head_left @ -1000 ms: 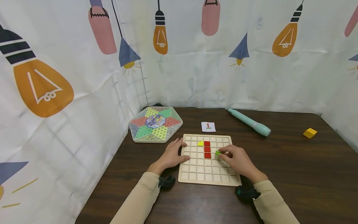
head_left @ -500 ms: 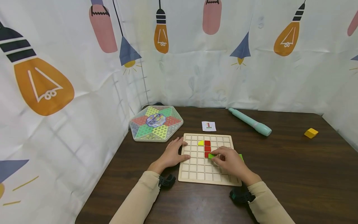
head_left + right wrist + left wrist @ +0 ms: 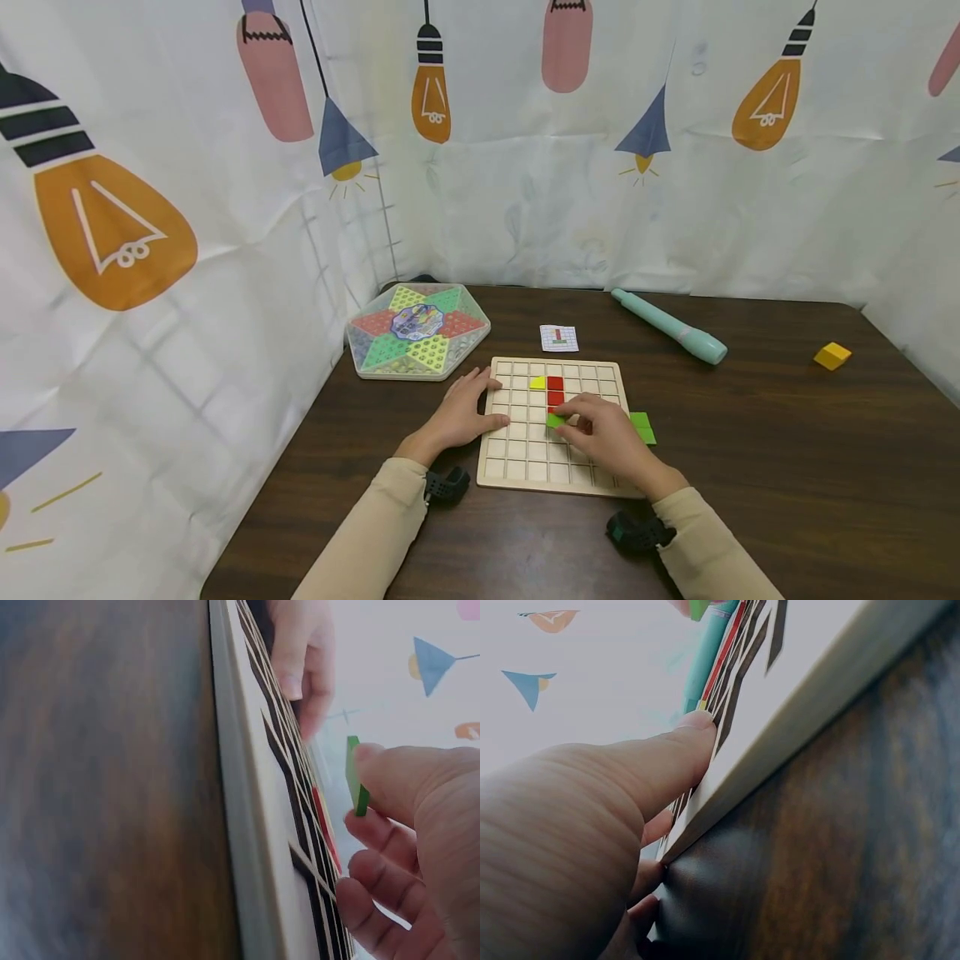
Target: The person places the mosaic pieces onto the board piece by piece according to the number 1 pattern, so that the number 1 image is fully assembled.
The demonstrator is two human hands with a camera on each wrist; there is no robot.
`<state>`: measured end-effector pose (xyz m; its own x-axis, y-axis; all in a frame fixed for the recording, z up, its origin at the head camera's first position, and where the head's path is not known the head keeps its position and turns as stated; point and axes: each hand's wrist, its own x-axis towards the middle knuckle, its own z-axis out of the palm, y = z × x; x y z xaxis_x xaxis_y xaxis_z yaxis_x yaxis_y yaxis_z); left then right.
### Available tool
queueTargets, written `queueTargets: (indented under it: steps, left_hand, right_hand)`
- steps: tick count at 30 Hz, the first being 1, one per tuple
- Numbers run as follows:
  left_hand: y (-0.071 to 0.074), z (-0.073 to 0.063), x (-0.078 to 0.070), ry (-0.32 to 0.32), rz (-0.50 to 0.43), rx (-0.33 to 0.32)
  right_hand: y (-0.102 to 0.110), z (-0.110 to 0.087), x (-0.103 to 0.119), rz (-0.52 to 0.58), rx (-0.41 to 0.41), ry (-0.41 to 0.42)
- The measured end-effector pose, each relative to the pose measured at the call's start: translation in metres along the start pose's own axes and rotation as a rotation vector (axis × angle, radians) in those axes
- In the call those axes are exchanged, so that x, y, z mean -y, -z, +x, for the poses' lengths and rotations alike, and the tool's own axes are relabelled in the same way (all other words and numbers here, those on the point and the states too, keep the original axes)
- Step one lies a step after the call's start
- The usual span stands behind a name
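Observation:
A light wooden grid board [image 3: 517,477] lies on the dark table. My right hand [image 3: 611,433] pinches a small green square tile [image 3: 555,421] between thumb and fingers, just above the board; the right wrist view shows the tile [image 3: 355,776] held on edge. Beneath it, a column of red tiles [image 3: 555,391] is partly covered, with a yellow tile [image 3: 537,383] beside its far end. My left hand [image 3: 459,417] rests at the board's left edge, thumb [image 3: 667,754] on top and fingers along the side. More green tiles [image 3: 642,427] lie by the board's right edge.
Behind the board is a small card [image 3: 558,338] printed with a coloured grid pattern. A hexagonal star-patterned game box [image 3: 418,333] stands to the left. Towards the right lie a teal club-shaped cylinder [image 3: 667,327] and a yellow block [image 3: 832,357]. A printed curtain surrounds the table.
My right hand has carried the green tile leftward over the board to the near end of the red column, uncovering green tiles at the right. The left hand stays put.

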<state>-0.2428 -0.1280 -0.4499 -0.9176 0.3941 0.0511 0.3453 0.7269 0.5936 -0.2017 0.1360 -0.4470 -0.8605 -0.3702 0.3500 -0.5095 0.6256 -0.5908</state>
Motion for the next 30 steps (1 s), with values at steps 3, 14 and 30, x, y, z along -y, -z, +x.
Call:
queueTargets:
  steps: [3,14,30]
  left_hand:
    - [-0.001,-0.002,0.000,0.005,-0.005,0.001]
    - [-0.002,-0.001,0.000,-0.001,-0.018,-0.006]
    - [-0.003,-0.001,0.002,0.001,-0.023,-0.010]
  right_hand:
    - [-0.004,-0.002,0.003,0.007,-0.008,-0.016]
    - [-0.016,-0.003,0.010,0.018,0.010,0.010]
    - [-0.026,-0.001,0.018,-0.048,-0.005,-0.015]
